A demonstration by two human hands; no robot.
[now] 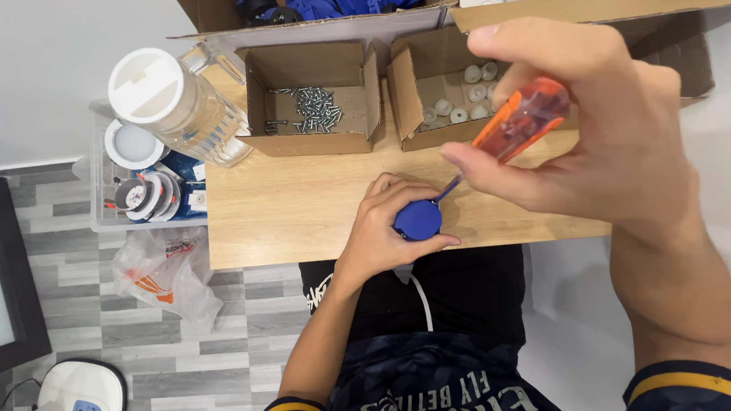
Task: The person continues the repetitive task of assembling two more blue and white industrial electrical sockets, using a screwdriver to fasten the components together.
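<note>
My left hand [383, 229] grips a small round blue plastic part [418, 220] at the front edge of the wooden table [300, 208]. My right hand [576, 130] holds a screwdriver with a clear orange handle [522, 118]. Its shaft slants down to the left and its tip touches the top of the blue part. A white cable hangs from under the part over my lap.
A small cardboard box of screws [312, 101] and another with white plastic pieces [451, 95] sit behind. A clear jug with a white lid [176, 103] stands at the table's left. Larger boxes [332, 1] hold blue and white parts. A plastic bin [138, 182] stands on the floor.
</note>
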